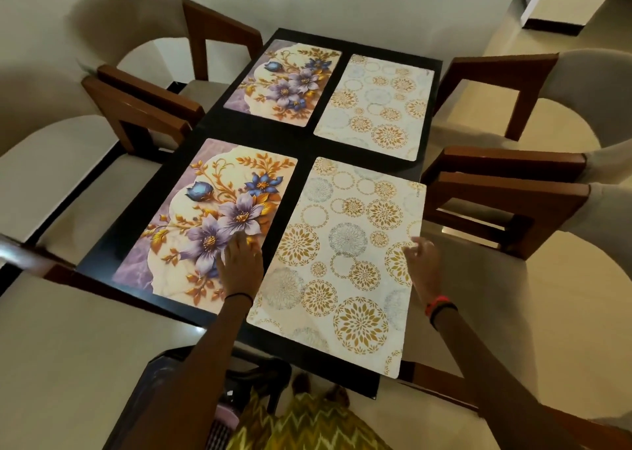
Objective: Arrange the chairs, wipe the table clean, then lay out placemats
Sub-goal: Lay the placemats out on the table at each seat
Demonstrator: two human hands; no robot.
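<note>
Several placemats lie on the black table (304, 141). A flowered mat (284, 82) and a gold-circle mat (376, 107) sit at the far end. A second flowered mat (205, 224) lies near left, and my left hand (241, 265) rests flat on its right edge. A second gold-circle mat (342, 261) lies near right, its right edge and near corner overhanging the table. My right hand (422, 261) hovers at that mat's right edge with fingers loosely spread; I cannot tell whether it touches the mat.
Cushioned chairs with brown wooden arms stand close on both sides: two on the left (136, 107) and two on the right (506, 189). A dark plastic stool (154, 398) stands near me under the table's front edge. A doorway (561, 1) opens at the far right.
</note>
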